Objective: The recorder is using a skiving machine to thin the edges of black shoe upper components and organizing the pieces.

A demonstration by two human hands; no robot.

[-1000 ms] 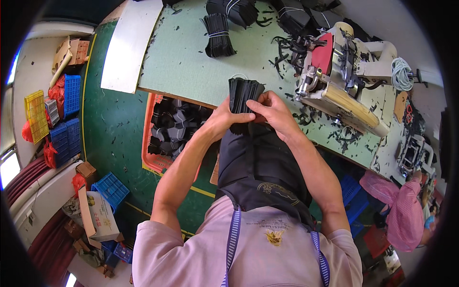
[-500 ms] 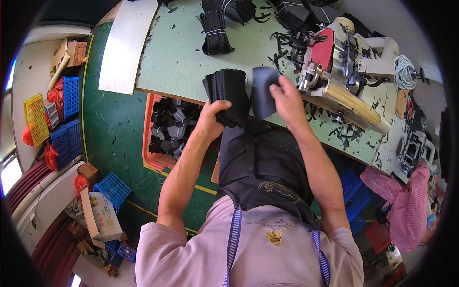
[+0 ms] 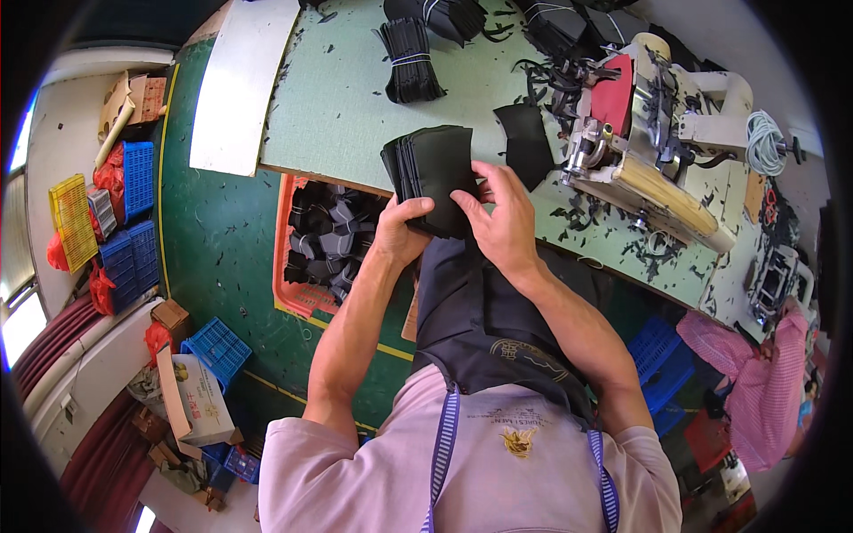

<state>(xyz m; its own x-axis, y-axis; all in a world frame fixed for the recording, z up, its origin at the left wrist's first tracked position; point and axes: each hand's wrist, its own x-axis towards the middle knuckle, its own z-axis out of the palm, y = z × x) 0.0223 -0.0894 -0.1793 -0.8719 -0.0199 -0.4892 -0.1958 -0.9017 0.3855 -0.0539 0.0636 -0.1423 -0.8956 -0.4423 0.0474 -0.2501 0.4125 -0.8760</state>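
My left hand (image 3: 402, 233) grips the lower edge of a stack of black fabric pieces (image 3: 433, 171), held over the near edge of the green worktable (image 3: 342, 107). My right hand (image 3: 502, 220) rests on the stack's lower right side, fingers spread over the top piece. A single black fabric piece (image 3: 526, 140) lies on the table just right of the stack, beside the sewing machine (image 3: 635, 133).
An orange crate (image 3: 300, 293) of black and grey pieces stands on the floor under the table's edge, left of my knees. Tied black bundles (image 3: 410, 58) lie farther back on the table. Blue and yellow crates (image 3: 124, 213) and a cardboard box (image 3: 191, 400) sit at left.
My right hand laid one black piece on the table by the machine and came back onto the stack. The stack has shifted slightly forward in my left hand.
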